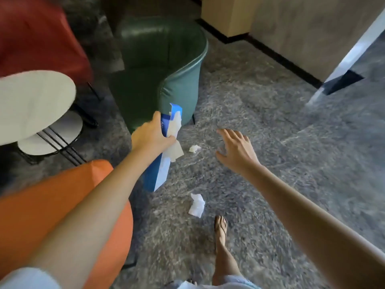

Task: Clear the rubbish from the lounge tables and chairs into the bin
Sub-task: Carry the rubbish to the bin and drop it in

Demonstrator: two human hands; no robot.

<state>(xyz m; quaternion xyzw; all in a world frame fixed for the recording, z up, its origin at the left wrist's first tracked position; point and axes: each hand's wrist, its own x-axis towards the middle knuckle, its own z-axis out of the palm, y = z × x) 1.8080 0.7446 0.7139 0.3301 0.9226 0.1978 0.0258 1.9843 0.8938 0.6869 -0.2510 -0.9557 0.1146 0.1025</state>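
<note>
My right hand (236, 152), fingers spread and empty, hovers nearer than my left to the crumpled tissue (194, 148) on the floor (270, 113), which lies just to its left, while my left hand (152, 136) grips the flattened blue carton (155, 176), long axis pointing back toward me.

You've got the green armchair (179, 84) ahead on grey marbled floor (270, 122); red chair (39, 38) and round white table (35, 101) to its left, orange chair (41, 205) nearer you, beige wall (302, 28) with black skirting off to its right
</note>
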